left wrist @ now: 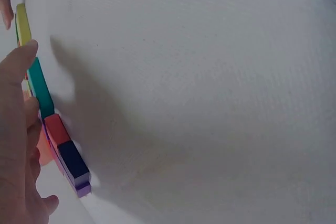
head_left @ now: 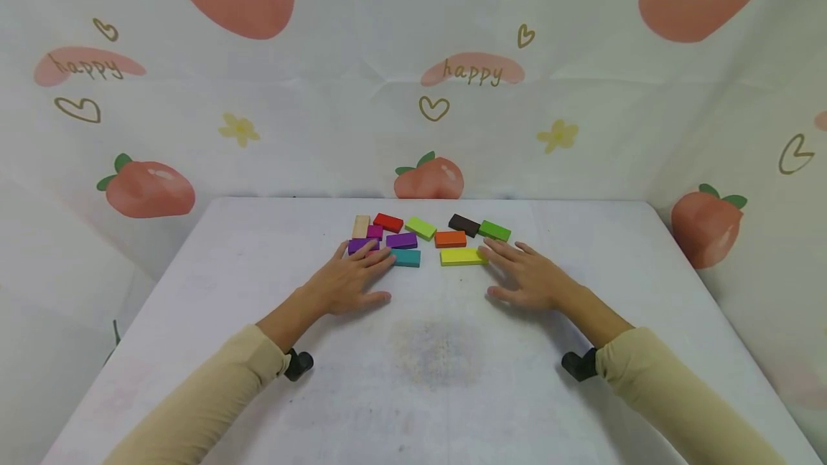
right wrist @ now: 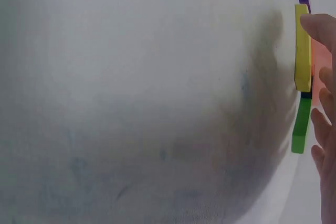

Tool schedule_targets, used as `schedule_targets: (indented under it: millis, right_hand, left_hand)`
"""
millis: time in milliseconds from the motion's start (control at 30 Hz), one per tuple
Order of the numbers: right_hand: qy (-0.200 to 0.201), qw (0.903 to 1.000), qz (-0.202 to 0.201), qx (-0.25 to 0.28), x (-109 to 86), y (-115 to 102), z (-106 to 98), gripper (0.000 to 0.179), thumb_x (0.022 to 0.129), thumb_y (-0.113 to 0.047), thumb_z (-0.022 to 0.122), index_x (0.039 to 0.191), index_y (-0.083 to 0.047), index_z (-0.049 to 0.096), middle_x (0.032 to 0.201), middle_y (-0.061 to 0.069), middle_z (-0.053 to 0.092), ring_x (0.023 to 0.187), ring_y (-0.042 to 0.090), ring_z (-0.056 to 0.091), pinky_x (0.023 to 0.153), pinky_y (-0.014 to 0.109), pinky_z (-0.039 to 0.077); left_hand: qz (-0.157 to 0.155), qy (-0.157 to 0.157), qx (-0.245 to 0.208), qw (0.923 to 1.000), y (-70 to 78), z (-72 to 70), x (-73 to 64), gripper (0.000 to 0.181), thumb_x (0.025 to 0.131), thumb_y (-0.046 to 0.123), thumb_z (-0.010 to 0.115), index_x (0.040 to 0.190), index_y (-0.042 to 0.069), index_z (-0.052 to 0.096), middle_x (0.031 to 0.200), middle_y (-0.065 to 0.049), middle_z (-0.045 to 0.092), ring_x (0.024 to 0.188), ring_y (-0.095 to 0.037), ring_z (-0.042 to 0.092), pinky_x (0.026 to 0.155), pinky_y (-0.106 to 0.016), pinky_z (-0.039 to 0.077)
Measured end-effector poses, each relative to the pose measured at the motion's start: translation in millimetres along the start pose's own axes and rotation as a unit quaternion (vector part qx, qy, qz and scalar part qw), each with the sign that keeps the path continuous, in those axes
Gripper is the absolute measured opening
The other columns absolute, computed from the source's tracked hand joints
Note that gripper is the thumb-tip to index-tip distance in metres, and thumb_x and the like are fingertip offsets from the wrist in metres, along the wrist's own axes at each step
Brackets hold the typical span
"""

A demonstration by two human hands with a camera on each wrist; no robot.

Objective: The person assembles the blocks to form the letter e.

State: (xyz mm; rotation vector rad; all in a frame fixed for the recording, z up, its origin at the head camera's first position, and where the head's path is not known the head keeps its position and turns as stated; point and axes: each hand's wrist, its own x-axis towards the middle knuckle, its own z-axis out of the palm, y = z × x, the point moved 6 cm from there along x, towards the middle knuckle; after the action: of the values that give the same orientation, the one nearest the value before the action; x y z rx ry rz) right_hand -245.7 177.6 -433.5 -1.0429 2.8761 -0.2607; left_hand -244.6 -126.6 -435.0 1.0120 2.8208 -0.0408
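Observation:
Several coloured wooden blocks lie in a loose cluster on the table. My left hand (head_left: 352, 282) has its fingers spread over the cluster's left end, overlapping a purple block (head_left: 358, 245) and reaching to a teal block (head_left: 406, 258). The left wrist view shows a coral-red block (left wrist: 56, 128) and a dark blue block (left wrist: 73, 160) by that hand; in the head view the hand mostly hides them. My right hand (head_left: 531, 277) stretches its fingers toward the right end, fingertips at a yellow block (head_left: 461, 257) and just below a green block (head_left: 495, 229).
Behind these lie beige (head_left: 361, 226), magenta (head_left: 375, 232), red (head_left: 388, 222), lime (head_left: 421, 227), orange (head_left: 450, 239) and dark brown (head_left: 464, 224) blocks, plus a second purple block (head_left: 402, 240). A patterned curtain (head_left: 336, 128) hangs behind the white table (head_left: 439, 407).

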Motion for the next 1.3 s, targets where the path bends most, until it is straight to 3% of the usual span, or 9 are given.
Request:
schedule_targets:
  millis: [300, 433, 600, 933, 1300]
  right_hand:
    - [-0.015, 0.9998, 0.016, 0.001, -1.3, -3, 5, 0.072, 0.094, -0.051, 0.057, 0.154, -0.016, 0.039, 0.159, 0.007, 0.035, 0.147, 0.030, 0.031, 0.116, 0.061, 0.022]
    - [-0.004, 1.0000, 0.007, -0.001, -5.8, -5, 5, 0.072, 0.094, -0.049, 0.059, 0.153, -0.014, 0.040, 0.158, 0.007, 0.037, 0.146, 0.030, 0.032, 0.115, 0.061, 0.024]
    - [0.014, 0.9999, -0.006, -0.006, -16.4, -6, 5, 0.071, 0.094, -0.049, 0.059, 0.153, -0.014, 0.041, 0.158, 0.007, 0.038, 0.144, 0.030, 0.036, 0.113, 0.062, 0.026]
    - [0.003, 1.0000, 0.008, -0.004, -37.2, -10, 5, 0.072, 0.095, -0.052, 0.057, 0.154, -0.018, 0.039, 0.159, 0.003, 0.036, 0.146, 0.029, 0.033, 0.115, 0.063, 0.022]
    - [0.019, 0.9997, -0.004, -0.011, -56.3, -12, 5, 0.073, 0.092, -0.050, 0.063, 0.153, -0.017, 0.041, 0.158, 0.003, 0.038, 0.144, 0.028, 0.037, 0.114, 0.062, 0.024]
  left_hand:
    - [0.012, -0.008, -0.033, 0.9993, 6.6, 1.4, 4.3, 0.081, 0.093, 0.064, 0.050, 0.158, 0.021, 0.029, 0.163, -0.001, 0.025, 0.151, -0.033, 0.013, 0.114, -0.068, 0.008]
    - [0.018, -0.004, -0.041, 0.9990, 10.7, 1.4, 4.7, 0.082, 0.092, 0.063, 0.051, 0.158, 0.018, 0.029, 0.164, -0.002, 0.025, 0.152, -0.032, 0.012, 0.115, -0.068, 0.009]
    - [0.024, -0.011, -0.048, 0.9985, 17.0, 1.8, 4.9, 0.082, 0.094, 0.063, 0.048, 0.158, 0.017, 0.028, 0.164, -0.002, 0.024, 0.152, -0.030, 0.011, 0.116, -0.066, 0.009]
    - [0.056, -0.004, -0.052, 0.9971, 36.8, 4.8, 5.5, 0.082, 0.094, 0.065, 0.045, 0.159, 0.017, 0.027, 0.164, -0.001, 0.023, 0.153, -0.027, 0.011, 0.117, -0.064, 0.009]
    - [0.094, 0.001, -0.047, 0.9944, 56.4, 4.1, 0.8, 0.080, 0.096, 0.062, 0.045, 0.159, 0.017, 0.026, 0.164, -0.001, 0.023, 0.152, -0.026, 0.013, 0.116, -0.064, 0.012]
